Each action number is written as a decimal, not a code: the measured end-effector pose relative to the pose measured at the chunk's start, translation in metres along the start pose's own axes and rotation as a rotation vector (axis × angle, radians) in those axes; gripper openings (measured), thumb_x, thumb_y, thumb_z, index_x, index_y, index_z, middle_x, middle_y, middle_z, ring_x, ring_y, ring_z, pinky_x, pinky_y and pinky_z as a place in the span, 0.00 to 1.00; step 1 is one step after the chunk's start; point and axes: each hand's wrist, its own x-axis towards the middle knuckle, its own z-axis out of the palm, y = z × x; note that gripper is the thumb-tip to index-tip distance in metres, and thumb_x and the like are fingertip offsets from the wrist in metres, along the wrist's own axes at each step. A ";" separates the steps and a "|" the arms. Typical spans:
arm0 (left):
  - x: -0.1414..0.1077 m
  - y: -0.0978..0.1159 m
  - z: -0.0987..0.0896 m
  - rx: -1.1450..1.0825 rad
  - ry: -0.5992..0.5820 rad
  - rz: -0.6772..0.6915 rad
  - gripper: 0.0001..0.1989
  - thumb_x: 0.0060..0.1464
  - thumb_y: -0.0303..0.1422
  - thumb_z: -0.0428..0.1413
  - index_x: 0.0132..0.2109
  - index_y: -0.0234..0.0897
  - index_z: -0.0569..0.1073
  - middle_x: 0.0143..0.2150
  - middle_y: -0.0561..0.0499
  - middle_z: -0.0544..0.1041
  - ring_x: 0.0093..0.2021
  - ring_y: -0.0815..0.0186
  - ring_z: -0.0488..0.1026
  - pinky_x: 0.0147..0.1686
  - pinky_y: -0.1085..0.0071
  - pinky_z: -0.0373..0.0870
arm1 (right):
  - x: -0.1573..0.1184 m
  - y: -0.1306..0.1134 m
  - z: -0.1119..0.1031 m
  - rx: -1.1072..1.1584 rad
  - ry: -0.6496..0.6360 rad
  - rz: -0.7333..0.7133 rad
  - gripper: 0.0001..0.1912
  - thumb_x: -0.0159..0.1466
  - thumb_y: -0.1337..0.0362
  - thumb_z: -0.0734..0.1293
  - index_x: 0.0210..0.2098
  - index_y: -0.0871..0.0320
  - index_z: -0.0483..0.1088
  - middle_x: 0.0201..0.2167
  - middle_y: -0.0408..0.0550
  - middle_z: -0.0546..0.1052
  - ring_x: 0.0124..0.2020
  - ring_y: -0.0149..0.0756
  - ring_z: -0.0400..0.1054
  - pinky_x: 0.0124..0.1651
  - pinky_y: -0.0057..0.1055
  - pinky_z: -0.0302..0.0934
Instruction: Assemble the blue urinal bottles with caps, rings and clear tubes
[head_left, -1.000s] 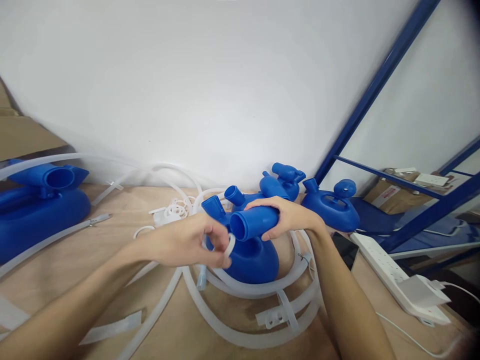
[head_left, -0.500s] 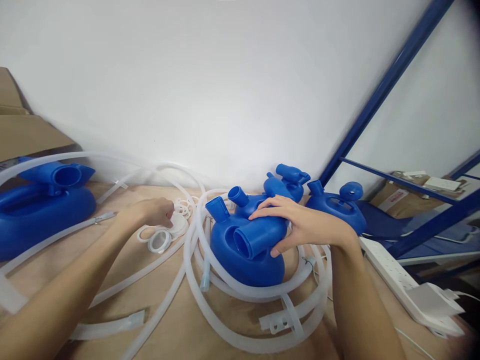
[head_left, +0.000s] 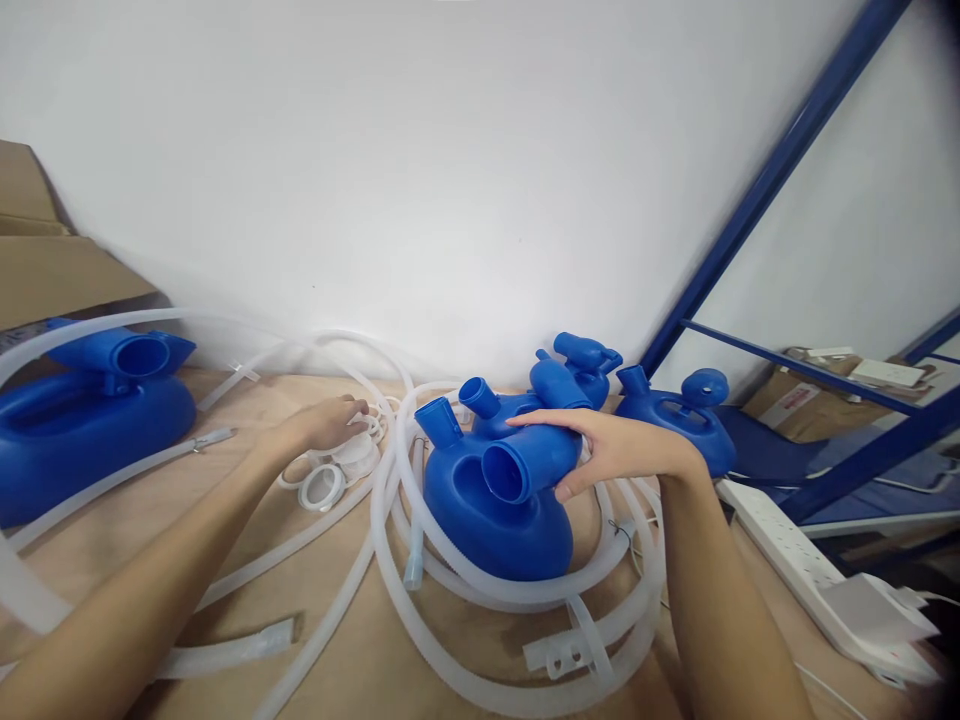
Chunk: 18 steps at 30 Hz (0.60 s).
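My right hand grips a blue wide-mouthed spout from its far end, thumb beneath and fingers over the top. The spout sits over a blue plastic bottle; whether it is joined to the bottle or apart from it, I cannot tell. That bottle has its own short angled neck. On the left, my left hand has curled fingers down among small white rings and caps. What its fingertips pinch, if anything, is hidden. A white ring lies just in front of it.
Clear hoses coil around the bottle and run left over the wooden table. Another blue bottle stands left, near a cardboard box. More blue bottles stand back right. A white power strip lies along the right edge.
My left hand has moved right and slightly away, over the white rings. The spout in my right hand has shifted right, its mouth turned more towards me. The view has shifted slightly.
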 end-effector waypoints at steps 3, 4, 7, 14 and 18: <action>0.002 -0.002 0.003 0.017 -0.021 -0.026 0.28 0.60 0.52 0.47 0.54 0.36 0.74 0.52 0.35 0.81 0.50 0.48 0.78 0.49 0.58 0.71 | -0.002 -0.004 0.001 -0.049 0.014 0.008 0.48 0.54 0.44 0.80 0.70 0.39 0.65 0.71 0.43 0.68 0.72 0.60 0.59 0.74 0.55 0.54; 0.002 -0.003 0.003 0.020 -0.025 -0.031 0.28 0.59 0.52 0.47 0.53 0.35 0.74 0.51 0.34 0.81 0.49 0.47 0.78 0.48 0.58 0.71 | -0.004 -0.006 0.002 -0.073 0.022 0.005 0.48 0.54 0.44 0.80 0.70 0.39 0.65 0.71 0.44 0.68 0.72 0.60 0.59 0.74 0.55 0.53; 0.002 -0.003 0.003 0.013 -0.020 -0.036 0.27 0.56 0.51 0.50 0.53 0.36 0.74 0.51 0.34 0.82 0.48 0.45 0.78 0.47 0.57 0.71 | -0.010 -0.014 0.004 -0.138 0.049 -0.013 0.52 0.53 0.43 0.80 0.73 0.38 0.60 0.72 0.45 0.65 0.73 0.61 0.56 0.74 0.58 0.52; -0.001 0.001 -0.004 -0.081 0.073 -0.068 0.15 0.46 0.46 0.58 0.34 0.40 0.73 0.43 0.39 0.82 0.45 0.47 0.77 0.44 0.59 0.69 | -0.028 -0.028 0.013 -0.251 0.067 -0.056 0.53 0.53 0.46 0.81 0.72 0.29 0.57 0.76 0.43 0.57 0.74 0.67 0.53 0.70 0.59 0.61; -0.012 0.011 -0.026 -0.220 0.190 -0.087 0.14 0.46 0.46 0.59 0.30 0.40 0.69 0.35 0.45 0.80 0.39 0.52 0.76 0.38 0.64 0.67 | -0.027 -0.019 0.023 -0.309 0.120 -0.076 0.61 0.48 0.49 0.84 0.74 0.28 0.53 0.79 0.42 0.46 0.77 0.74 0.42 0.71 0.66 0.56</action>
